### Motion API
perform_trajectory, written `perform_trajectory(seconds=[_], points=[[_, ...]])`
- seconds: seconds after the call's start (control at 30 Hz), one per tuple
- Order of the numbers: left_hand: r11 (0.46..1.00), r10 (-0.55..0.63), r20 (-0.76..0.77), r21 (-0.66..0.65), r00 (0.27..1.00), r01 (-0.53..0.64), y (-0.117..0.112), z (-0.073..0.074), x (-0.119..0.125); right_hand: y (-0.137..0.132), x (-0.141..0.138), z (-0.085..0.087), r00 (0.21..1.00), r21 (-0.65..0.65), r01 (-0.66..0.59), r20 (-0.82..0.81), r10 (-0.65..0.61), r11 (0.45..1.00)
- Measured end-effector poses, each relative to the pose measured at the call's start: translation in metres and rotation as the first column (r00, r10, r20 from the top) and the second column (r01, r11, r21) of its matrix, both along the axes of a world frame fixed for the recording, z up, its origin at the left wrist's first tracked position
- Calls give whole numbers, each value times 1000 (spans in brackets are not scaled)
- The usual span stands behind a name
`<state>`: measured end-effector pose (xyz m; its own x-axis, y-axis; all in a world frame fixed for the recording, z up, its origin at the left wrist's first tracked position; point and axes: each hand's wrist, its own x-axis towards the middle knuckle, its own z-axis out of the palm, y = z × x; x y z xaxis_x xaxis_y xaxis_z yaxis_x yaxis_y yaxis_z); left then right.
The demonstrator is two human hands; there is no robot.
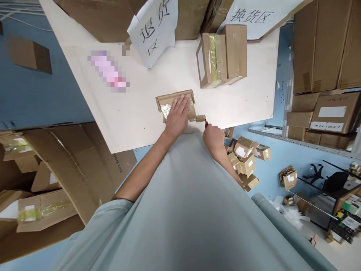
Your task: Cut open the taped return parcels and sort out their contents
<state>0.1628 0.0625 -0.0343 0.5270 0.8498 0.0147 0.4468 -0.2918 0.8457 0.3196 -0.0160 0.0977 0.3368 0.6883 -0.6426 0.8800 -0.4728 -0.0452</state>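
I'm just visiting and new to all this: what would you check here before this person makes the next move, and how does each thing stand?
1. Left hand on the small taped box: ok, laid flat on top.
2. Right hand gripping the red-and-dark tool: ok, closed around it.
3. Left hand apart from the tool: ok, a gap shows between them.
4. Tool's tip touching the narrow cardboard piece: cannot tell, too small.
5. Small taped box on the white table: ok, near the front edge.
6. Pair of cartons clear of the small taped box: ok, standing farther back.
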Motion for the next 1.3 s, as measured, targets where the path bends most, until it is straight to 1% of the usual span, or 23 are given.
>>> perform_trajectory(seconds=[0.1, 0.17, 0.23, 0.27, 0.3, 0.37, 0.43, 0.57, 0.63, 0.67, 0.7, 0.77, 0.87, 0.93, 0.97, 1.0, 1.03, 1.07, 1.13, 1.2, 1.23, 1.3], points=[[1000, -2, -12, 17, 1000, 2, -1, 1, -2, -11, 4, 11, 995, -11, 49, 93, -47, 999], [999, -22, -39, 35, 999, 24, -3, 3, -6, -13, 7, 15, 996, 49, 59, 69, -63, 997], [998, -46, -75, 49, 996, 50, -4, 6, -14, -11, 11, 12, 997, 124, 65, 43, -71, 990], [997, -53, -93, 55, 994, 59, -5, 7, -19, -9, 14, 7, 996, 155, 70, 36, -76, 985], [996, -57, -109, 60, 992, 64, -7, 8, -25, -6, 18, -1, 996, 179, 76, 31, -83, 981], [995, -61, -137, 72, 989, 71, -10, 10, -38, 1, 29, -24, 994, 203, 94, 26, -102, 975], [993, -67, -155, 82, 986, 80, -14, 11, -52, 9, 42, -55, 992, 204, 117, 19, -123, 972], [993, -69, -183, 86, 981, 86, -21, 13, -77, 24, 66, -121, 979, 143, 204, -40, -200, 968], [994, -53, -195, 80, 979, 69, -23, 15, -85, 28, 76, -147, 965, 134, 257, -78, -248, 957], [996, -38, -199, 75, 979, 54, -24, 17, -89, 28, 80, -156, 958, 136, 280, -98, -269, 950], [997, -19, -201, 67, 979, 33, -24, 18, -92, 27, 83, -164, 951, 138, 300, -117, -285, 944], [998, 36, -201, 49, 979, -26, -27, 22, -98, 24, 88, -174, 944, 153, 320, -138, -301, 935], [987, 158, -194, 21, 968, -157, -33, 26, -111, 20, 90, -177, 955, 255, 285, -159, -251, 924], [965, 260, -183, 11, 948, -263, -39, 28, -122, 19, 84, -175, 948, 327, 273, -251, -196, 905], [947, 317, -176, 9, 932, -320, -42, 28, -129, 20, 78, -174, 924, 330, 295, -339, -179, 897], [925, 374, -173, 5, 911, -379, -45, 28, -136, 21, 71, -174, 877, 304, 333, -447, -175, 892], [899, 432, -174, -1, 885, -439, -48, 28, -144, 22, 62, -173, 808, 255, 376, -560, -181, 891], [868, 487, -180, -12, 855, -497, -51, 27, -151, 24, 51, -172, 724, 193, 411, -663, -191, 891], [798, 579, -200, -62, 790, -600, -56, 23, -166, 28, 27, -171, 554, 76, 440, -807, -204, 895], [720, 642, -222, -152, 734, -677, -60, 17, -178, 32, 5, -169, 427, -6, 424, -880, -206, 906], [683, 665, -231, -198, 711, -703, -61, 13, -182, 34, -4, -168, 385, -33, 411, -900, -206, 911], [617, 705, -240, -257, 668, -744, -61, 5, -186, 36, -17, -165, 346, -43, 397, -918, -193, 917]])
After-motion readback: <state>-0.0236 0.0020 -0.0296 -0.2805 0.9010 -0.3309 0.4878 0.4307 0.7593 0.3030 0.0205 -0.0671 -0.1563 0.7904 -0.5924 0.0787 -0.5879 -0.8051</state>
